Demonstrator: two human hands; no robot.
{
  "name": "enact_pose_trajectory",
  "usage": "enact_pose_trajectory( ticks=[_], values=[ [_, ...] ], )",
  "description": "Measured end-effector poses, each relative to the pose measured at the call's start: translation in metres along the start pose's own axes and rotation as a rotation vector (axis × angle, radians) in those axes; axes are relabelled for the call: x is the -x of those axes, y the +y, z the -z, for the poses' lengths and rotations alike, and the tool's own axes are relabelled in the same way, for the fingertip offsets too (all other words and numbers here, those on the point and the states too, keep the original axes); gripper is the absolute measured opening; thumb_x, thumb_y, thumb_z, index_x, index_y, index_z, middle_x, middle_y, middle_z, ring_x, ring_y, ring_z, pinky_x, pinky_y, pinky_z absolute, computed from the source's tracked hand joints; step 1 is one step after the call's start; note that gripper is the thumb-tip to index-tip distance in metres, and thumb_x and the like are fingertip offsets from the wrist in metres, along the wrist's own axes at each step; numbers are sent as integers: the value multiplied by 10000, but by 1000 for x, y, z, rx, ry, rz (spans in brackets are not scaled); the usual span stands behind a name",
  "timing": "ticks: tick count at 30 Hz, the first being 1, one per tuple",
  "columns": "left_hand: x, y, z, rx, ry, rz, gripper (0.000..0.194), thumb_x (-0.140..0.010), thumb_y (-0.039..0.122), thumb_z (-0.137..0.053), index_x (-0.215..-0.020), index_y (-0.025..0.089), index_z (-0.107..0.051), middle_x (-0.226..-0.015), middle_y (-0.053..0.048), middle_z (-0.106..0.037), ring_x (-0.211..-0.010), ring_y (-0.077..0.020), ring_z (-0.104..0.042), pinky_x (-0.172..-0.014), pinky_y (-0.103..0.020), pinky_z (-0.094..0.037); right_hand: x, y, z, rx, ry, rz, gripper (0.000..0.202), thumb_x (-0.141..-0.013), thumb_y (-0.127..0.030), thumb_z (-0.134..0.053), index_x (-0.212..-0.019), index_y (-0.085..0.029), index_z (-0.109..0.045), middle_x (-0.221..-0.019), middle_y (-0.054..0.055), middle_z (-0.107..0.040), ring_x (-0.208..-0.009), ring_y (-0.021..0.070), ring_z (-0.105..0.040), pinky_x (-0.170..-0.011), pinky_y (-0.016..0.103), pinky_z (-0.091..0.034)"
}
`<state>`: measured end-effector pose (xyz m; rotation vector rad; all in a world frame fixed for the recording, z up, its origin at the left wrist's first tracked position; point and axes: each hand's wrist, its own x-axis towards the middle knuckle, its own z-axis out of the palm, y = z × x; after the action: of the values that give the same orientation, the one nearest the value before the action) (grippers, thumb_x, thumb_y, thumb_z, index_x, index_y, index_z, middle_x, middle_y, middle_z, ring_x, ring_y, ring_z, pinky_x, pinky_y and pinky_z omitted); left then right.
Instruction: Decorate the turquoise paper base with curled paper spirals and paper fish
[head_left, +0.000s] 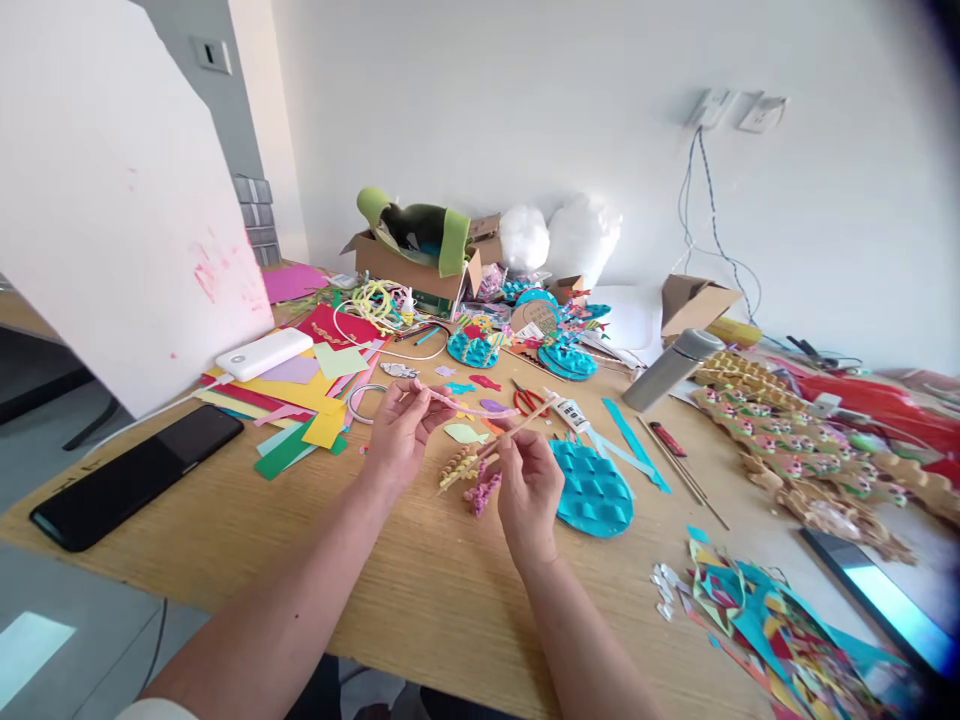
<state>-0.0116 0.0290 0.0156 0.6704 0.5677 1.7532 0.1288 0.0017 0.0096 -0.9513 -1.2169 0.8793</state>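
A thin pink strip (474, 409) stretches between my two hands above the table. My left hand (403, 428) pinches its left end between thumb and fingers. In my right hand (529, 488) is a thin wooden stick (536, 408), slanting up to the right, with the strip's other end close to the same fingertips. Below the hands lie curled yellow pieces (455, 468) and a curled purple piece (481, 494). Beside my right hand rests a blue scalloped paper piece (592, 487). Red-handled pliers or scissors (529, 399) and a white tube (570, 412) lie just beyond.
Coloured paper (300, 400), a white power bank (264, 354) and a black phone (139, 475) lie left. A grey bottle (672, 370) is at the right, with paper scraps (780, 620) nearer. Cardboard boxes (409, 262) stand at the back.
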Motion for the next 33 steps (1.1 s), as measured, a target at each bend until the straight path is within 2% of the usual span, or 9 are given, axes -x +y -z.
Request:
enact_pose_trajectory(
  ticks=[4, 10, 15, 18, 22, 24, 27, 30, 33],
  values=[
    [6, -2, -4, -131, -85, 18, 297, -738, 289, -748, -854, 178, -499, -829, -18, -725, -759, -151, -709, -716, -282, -575, -6, -2, 3, -108, -7, -21, 230, -850, -382, -605, -754, -178, -556, -1000, 62, -668, -549, 91, -587, -491, 261, -526],
    [12, -2, -5, -259, -137, 74, 224, -757, 243, -708, -843, 163, -517, -783, -20, -703, -658, -162, -692, -549, -252, -549, -7, -2, 8, -125, 124, 48, 213, -827, -368, -633, -756, -179, -565, -877, 39, -673, -559, 107, -598, -508, 269, -538],
    [8, -1, 0, -163, -120, 164, 180, -713, 166, -656, -859, 161, -553, -817, -37, -711, -685, -166, -694, -621, -277, -555, -12, -3, 12, -204, 160, 33, 201, -814, -353, -641, -730, -192, -553, -854, 27, -659, -606, 122, -607, -492, 257, -519],
    [5, -1, 4, -145, -120, 414, 148, -739, 225, -603, -862, 143, -592, -800, -79, -719, -677, -186, -699, -662, -314, -555, -14, -2, 13, -179, 161, 38, 201, -818, -358, -629, -733, -194, -549, -860, 32, -660, -629, 127, -599, -529, 266, -520],
    [9, -4, 3, -162, -357, 766, 241, -764, 329, -623, -886, 122, -643, -778, -118, -713, -632, -212, -689, -610, -332, -537, -14, -1, 13, -16, 178, 133, 188, -825, -346, -613, -730, -190, -568, -822, 44, -674, -691, 145, -598, -645, 288, -511],
    [13, -4, 1, -166, -432, 771, 244, -762, 316, -665, -913, 125, -651, -776, -116, -711, -597, -183, -667, -561, -281, -503, -13, -1, 12, 50, 179, 162, 182, -827, -338, -606, -725, -192, -572, -799, 42, -672, -722, 156, -601, -673, 292, -501],
    [17, -3, -1, -190, -454, 726, 238, -755, 268, -722, -946, 138, -665, -723, -85, -693, -460, -72, -531, -428, -167, -325, -11, -2, 11, 92, 155, 155, 194, -832, -341, -604, -712, -194, -562, -751, 28, -652, -700, 153, -591, -668, 287, -489],
    [16, 0, 1, -196, -474, 711, 232, -748, 243, -744, -953, 148, -690, -641, -44, -648, -408, -15, -366, -400, -154, -187, -13, -2, 12, 66, 150, 128, 254, -878, -391, -548, -716, -196, -549, -737, 23, -632, -703, 151, -594, -691, 294, -495],
    [11, 4, 5, -208, -480, 688, 246, -743, 243, -746, -971, 159, -710, -624, -30, -623, -408, -7, -316, -399, -156, -146, -22, -2, 20, -34, 258, 125, 285, -907, -449, -499, -764, -203, -508, -698, -1, -605, -662, 136, -610, -679, 290, -505]
  ],
)
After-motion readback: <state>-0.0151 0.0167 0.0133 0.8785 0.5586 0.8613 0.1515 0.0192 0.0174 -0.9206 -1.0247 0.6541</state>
